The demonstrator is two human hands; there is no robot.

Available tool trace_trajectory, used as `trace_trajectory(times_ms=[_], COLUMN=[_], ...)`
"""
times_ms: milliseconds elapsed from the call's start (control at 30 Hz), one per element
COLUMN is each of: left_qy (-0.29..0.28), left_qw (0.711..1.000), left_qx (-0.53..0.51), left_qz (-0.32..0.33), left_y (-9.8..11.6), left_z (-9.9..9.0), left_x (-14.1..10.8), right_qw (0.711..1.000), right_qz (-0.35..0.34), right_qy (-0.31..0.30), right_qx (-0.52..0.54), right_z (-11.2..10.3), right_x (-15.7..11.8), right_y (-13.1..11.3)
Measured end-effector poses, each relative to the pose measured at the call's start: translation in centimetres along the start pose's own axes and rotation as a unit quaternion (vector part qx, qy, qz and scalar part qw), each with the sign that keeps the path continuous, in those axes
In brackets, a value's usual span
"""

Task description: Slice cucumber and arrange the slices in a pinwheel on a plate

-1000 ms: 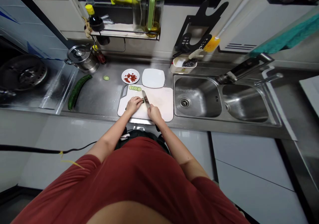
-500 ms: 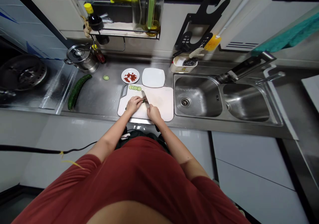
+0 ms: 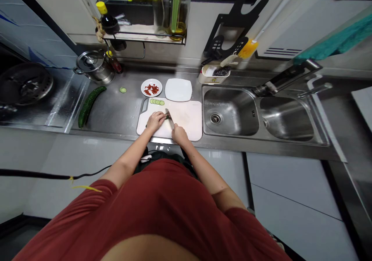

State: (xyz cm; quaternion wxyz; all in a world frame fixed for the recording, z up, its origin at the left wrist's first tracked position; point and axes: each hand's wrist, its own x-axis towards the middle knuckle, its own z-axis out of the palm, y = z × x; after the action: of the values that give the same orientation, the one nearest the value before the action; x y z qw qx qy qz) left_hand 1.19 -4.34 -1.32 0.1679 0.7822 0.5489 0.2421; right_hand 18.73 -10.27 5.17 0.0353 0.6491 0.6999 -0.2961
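Note:
My left hand (image 3: pixel 156 121) is closed over a dark green piece, apparently cucumber, mostly hidden under the fingers on the white cutting board (image 3: pixel 188 117). In my right hand (image 3: pixel 179 134) is a kitchen knife (image 3: pixel 170 121), its handle wrapped by the fingers. Its blade points away from me and meets the green piece beside my left fingertips. Overlapping cucumber slices (image 3: pixel 157 102) lie in a row near the board's far left corner. Left of the board, a whole cucumber (image 3: pixel 90 106) and a single cucumber slice (image 3: pixel 123 90) rest on the steel counter.
Behind the board stand a white plate with chopped red pieces (image 3: pixel 151 89) and a bare white square plate (image 3: pixel 178 90). A double sink (image 3: pixel 231 112) is to the right. Farther left are a lidded pot (image 3: pixel 94 67) and a stove (image 3: pixel 26 84). A bottle rack (image 3: pixel 145 40) hangs above.
The knife blade has shifted slightly toward me and lower against the green piece. My left hand stays in nearly the same place, and the slices in the row look unchanged.

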Motion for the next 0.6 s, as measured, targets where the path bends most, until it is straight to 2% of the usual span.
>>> trace_trajectory(times_ms=[233,600], left_qy=[0.001,-0.007], left_qw=[1.000,1.000], left_qx=[-0.004,0.006], left_qz=[0.000,0.002], left_y=[-0.3,-0.3], left_z=[0.3,0.2], left_x=[0.1,0.2], right_qw=[1.000,1.000], right_qz=[-0.011,-0.002], right_qy=[-0.013,-0.012], right_qx=[-0.005,-0.006], right_z=[-0.2,-0.3], right_x=[-0.8,0.9], right_y=[0.6,-0.2])
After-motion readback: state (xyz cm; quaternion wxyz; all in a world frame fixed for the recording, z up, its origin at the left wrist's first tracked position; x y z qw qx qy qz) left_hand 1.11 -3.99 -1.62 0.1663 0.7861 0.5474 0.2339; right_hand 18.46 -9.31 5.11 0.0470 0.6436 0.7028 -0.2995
